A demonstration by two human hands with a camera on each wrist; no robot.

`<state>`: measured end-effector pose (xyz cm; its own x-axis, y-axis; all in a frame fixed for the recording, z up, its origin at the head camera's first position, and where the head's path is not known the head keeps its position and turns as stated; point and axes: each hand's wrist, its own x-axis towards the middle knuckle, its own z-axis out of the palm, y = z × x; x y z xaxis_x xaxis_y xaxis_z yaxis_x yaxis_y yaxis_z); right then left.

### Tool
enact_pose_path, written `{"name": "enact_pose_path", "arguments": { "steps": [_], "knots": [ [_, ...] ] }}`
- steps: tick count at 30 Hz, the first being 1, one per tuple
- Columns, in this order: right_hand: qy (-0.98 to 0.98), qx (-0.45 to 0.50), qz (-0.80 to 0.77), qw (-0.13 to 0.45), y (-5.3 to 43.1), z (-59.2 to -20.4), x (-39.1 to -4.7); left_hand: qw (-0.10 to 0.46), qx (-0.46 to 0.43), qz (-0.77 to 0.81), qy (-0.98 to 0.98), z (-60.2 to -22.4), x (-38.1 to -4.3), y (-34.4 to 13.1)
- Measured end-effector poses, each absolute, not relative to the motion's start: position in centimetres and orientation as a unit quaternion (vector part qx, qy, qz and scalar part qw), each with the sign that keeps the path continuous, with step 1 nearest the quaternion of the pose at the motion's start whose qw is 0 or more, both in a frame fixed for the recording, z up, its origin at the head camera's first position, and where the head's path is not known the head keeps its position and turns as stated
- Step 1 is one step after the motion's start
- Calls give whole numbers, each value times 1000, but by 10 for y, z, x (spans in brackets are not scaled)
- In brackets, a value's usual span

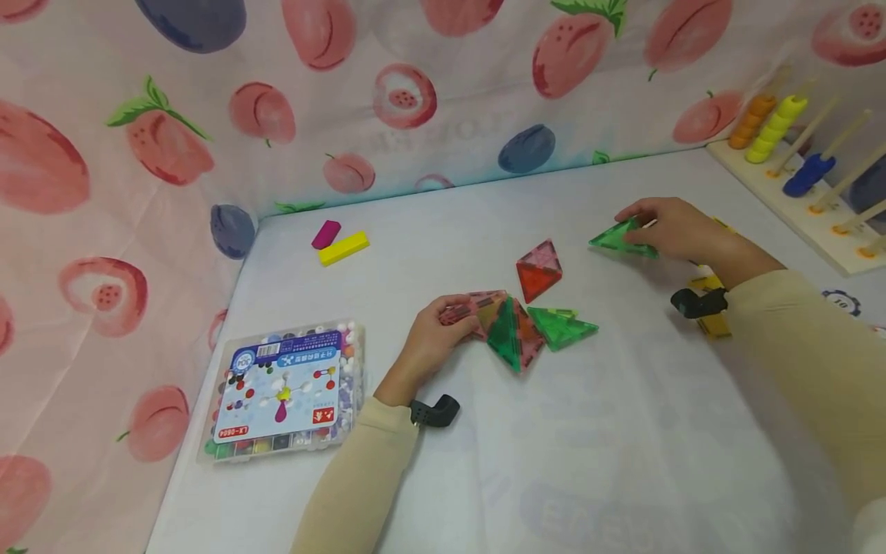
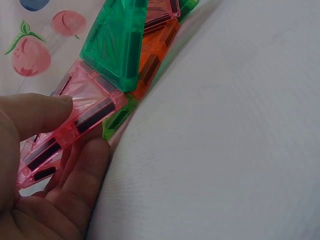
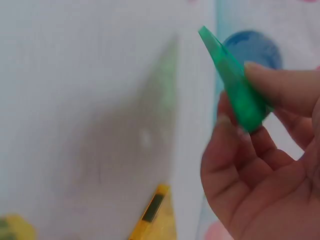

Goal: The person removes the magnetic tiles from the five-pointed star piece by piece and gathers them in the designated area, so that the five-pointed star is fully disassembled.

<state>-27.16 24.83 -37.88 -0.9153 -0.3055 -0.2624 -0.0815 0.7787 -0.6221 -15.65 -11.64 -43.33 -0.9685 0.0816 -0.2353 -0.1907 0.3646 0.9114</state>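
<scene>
Out on the right side of the table, my right hand (image 1: pixel 674 229) pinches a green triangular magnetic tile (image 1: pixel 609 240) between thumb and fingers. In the right wrist view that tile (image 3: pixel 235 82) is seen nearly edge-on, its shadow on the cloth. My left hand (image 1: pixel 431 338) grips a pink clear tile (image 2: pixel 92 112), thumb on top and fingers beneath. The pink tile belongs to a cluster with a dark green triangle (image 1: pixel 505 338) and red-orange pieces (image 2: pixel 152 60). Bright green triangles (image 1: pixel 564 329) lie at the cluster's right, and a red and pink diamond (image 1: pixel 538 275) lies behind it.
A clear box of beads (image 1: pixel 280 392) with a printed label lies left of my left arm. Yellow (image 1: pixel 344 248) and magenta (image 1: pixel 326 234) blocks lie at the back left. Yellow tiles (image 1: pixel 713 325) sit under my right wrist, near a wooden peg board (image 1: pixel 796 204) with coloured rings.
</scene>
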Motion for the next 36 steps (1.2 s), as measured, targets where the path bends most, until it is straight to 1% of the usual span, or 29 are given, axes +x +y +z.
{"name": "enact_pose_path", "arguments": {
  "steps": [4,7,10,13,15,19,25,29,36],
  "knots": [
    [933,-82,-314,158,252,-384,-283,126,-33,566,814,-436,-156,-115],
    [939,-64,-311,133,252,-383,-281,130,-30,568,812,-436,-156,-114],
    [938,-65,-322,106,249,-379,-266,131,-29,567,812,-435,-155,-114],
    [935,-102,-330,86,235,-378,-242,126,-32,567,813,-433,-154,-116],
    [930,-133,-331,87,221,-380,-225,120,-33,567,814,-432,-153,-117],
    [923,-192,-312,119,191,-389,-200,112,-32,558,822,-432,-155,-119],
    [910,-256,-279,169,162,-403,-181,117,-36,560,820,-433,-155,-118],
    [911,-261,-267,176,154,-408,-175,116,-36,555,823,-432,-155,-116],
    [918,-234,-269,171,153,-409,-176,109,-32,552,826,-431,-156,-114]
  ]
}}
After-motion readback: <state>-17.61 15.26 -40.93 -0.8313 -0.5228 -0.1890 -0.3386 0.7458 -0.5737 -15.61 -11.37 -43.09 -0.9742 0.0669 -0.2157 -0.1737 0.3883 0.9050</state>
